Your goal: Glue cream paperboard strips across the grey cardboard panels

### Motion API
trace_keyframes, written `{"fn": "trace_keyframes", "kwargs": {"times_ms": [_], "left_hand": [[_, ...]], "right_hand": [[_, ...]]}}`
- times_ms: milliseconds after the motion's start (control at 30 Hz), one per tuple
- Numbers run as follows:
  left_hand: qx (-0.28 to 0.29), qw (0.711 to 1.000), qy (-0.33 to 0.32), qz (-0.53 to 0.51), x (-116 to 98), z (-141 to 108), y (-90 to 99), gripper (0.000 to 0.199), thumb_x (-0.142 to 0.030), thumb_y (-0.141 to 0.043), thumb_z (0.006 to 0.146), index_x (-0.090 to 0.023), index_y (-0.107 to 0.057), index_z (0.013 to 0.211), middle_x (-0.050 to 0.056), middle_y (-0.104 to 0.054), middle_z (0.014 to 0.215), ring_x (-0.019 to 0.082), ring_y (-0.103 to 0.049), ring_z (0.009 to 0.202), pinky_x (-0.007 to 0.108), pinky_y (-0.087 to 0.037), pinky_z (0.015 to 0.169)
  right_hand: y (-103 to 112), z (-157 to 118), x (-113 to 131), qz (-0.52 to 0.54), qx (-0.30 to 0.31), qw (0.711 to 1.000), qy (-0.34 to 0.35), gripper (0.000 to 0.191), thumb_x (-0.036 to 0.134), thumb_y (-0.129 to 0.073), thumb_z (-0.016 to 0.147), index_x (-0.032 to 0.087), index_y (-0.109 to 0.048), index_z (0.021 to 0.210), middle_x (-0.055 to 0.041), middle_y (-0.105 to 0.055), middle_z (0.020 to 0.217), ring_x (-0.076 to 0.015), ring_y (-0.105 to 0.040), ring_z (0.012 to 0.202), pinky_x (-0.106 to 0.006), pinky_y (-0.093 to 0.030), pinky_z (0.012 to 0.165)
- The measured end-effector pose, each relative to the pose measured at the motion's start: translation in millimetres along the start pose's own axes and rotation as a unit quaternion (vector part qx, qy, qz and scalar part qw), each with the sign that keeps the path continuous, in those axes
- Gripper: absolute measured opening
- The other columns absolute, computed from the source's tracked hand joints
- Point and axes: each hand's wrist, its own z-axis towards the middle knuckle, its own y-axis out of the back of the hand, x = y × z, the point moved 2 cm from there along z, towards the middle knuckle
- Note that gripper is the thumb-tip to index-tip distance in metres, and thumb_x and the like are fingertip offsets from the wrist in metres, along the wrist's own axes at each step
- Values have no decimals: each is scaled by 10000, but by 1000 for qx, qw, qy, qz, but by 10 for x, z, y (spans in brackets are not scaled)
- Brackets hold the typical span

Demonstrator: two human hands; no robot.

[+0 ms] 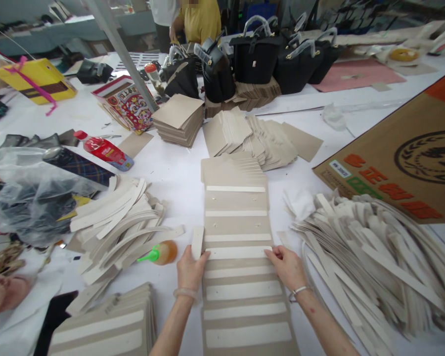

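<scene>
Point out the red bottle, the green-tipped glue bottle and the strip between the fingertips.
Red bottle (106, 152): head view, middle of body.
Green-tipped bottle (167, 252): head view, amber body.
Strip (239, 253): head view, middle of its face.

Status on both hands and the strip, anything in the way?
Left hand: at strip's left end, more strips gripped. Right hand: at right end. White strip: flat across beige panels. Nothing visible blocking it.

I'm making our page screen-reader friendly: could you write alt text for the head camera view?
A left hand and right hand hold a pale strip by its ends across overlapping beige panels on a white table. A left heap and right heap of loose strips flank them; black handbags stand behind.
</scene>
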Motion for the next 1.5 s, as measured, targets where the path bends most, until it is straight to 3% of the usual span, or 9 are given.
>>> {"fn": "trace_keyframes", "kwargs": {"times_ms": [1500], "left_hand": [[-24, 999, 5, 38, 71, 3, -79, 258, -464, -512, 726, -208, -524, 755, 10, -600, 618, 172, -565, 608, 249, -380, 570]], "right_hand": [[-24, 6, -27, -19, 14, 1000, 4, 343, 495, -442, 744, 200, -517, 587, 11, -585, 501, -150, -529, 487, -241, -354, 516]]}}
